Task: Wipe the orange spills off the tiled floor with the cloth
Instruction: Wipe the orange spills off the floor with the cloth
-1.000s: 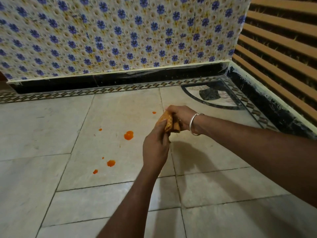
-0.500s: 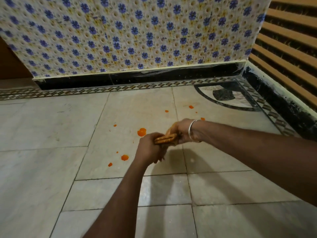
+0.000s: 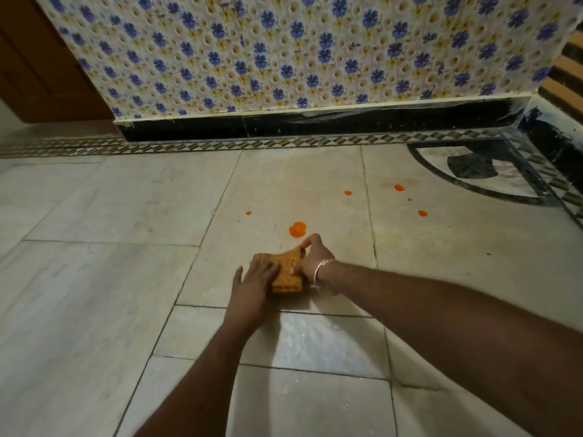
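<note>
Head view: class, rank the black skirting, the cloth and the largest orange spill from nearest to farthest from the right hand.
1. Cloth, pinched by the right hand.
2. Largest orange spill, just beyond it.
3. Black skirting, far ahead.

Folded orange-yellow cloth [image 3: 286, 275] lay on the pale tiled floor [image 3: 94, 279], far edge lifted; largest orange spill [image 3: 297, 229] sat just beyond it, unwiped; smaller drops [image 3: 399, 187] (five or so) lay scattered farther off

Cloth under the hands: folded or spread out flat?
Folded: the cloth is a thick pad on the tiled floor, left hand pressing flat on it, right hand pinching its far edge.
</note>
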{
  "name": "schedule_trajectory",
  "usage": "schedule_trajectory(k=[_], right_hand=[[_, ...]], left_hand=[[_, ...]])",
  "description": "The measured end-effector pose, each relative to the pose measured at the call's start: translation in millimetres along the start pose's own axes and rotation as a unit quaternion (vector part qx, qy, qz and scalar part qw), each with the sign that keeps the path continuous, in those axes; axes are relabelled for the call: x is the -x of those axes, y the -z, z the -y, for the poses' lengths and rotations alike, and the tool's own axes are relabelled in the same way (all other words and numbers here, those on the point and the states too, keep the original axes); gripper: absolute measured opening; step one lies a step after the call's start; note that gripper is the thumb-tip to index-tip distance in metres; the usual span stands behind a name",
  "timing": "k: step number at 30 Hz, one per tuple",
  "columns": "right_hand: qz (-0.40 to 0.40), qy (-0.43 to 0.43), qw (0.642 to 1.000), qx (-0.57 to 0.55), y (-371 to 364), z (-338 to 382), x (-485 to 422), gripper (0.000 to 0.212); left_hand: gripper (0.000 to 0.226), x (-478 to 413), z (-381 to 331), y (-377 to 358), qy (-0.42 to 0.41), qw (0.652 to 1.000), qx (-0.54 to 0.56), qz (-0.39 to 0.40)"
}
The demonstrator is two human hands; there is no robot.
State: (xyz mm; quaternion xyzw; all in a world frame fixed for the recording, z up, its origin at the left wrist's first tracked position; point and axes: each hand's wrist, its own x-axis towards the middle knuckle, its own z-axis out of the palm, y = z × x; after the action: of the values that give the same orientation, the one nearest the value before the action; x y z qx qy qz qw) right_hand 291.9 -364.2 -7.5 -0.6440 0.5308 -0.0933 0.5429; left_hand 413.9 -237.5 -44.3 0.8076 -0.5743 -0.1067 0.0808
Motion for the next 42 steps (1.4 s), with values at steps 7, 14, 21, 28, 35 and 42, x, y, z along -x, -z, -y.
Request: schedule_trajectory(k=[7,14,21,28,35,42], right_hand=[[-0.131,0.243,0.883,0.379,9,-65,-13,0.052],[-0.084,0.205,0.842,0.491,6,-104,-23,0.076],[-0.113,0.234,0.85,0.459,5,-112,-24,0.069],[-0.124,0.229,0.844,0.469,3,-115,-27,0.07],[-0.123,0.229,0.838,0.479,4,-113,-27,0.07],[-0.128,0.224,0.838,0.48,2,-113,-25,0.07]], left_hand=[[0.078,14,-13,-16,0.048,0.996,0.071,-0.039],[0.072,-17,-31,-42,-0.006,0.997,-0.082,0.002],[0.075,-63,27,-32,0.019,0.994,-0.105,-0.023],[0.076,12,-34,-56,0.198,0.979,-0.018,-0.048],[0.073,-65,31,-32,0.087,0.992,-0.091,-0.014],[0.073,25,-7,-53,0.311,0.945,-0.012,-0.103]])
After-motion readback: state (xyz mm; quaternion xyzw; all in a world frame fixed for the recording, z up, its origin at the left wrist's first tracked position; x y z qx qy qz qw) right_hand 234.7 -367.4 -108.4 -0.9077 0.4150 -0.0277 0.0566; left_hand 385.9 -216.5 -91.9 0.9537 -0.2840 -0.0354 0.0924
